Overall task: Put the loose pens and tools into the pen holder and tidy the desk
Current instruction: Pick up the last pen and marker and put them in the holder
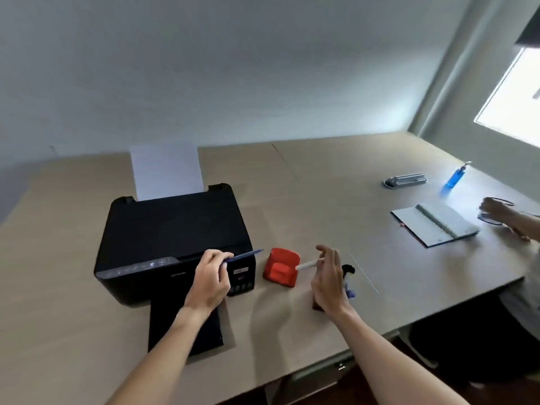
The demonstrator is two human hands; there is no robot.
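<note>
My left hand (209, 278) grips a blue pen (245, 255) in front of the black printer, its tip pointing right toward a red desk item (280, 267). My right hand (328, 280) holds a white marker (306, 264) between its fingertips, just right of the red item. Behind my right hand stands a dark pen holder (347, 276), mostly hidden, with a few pen tips showing at its edge.
A black printer (172, 244) with white paper in its feed sits at the left. On the right lie a spiral notebook (435, 223), a grey stapler-like tool (406, 180) and a blue bottle (455, 176). Another person's hand (502, 214) rests at the far right edge.
</note>
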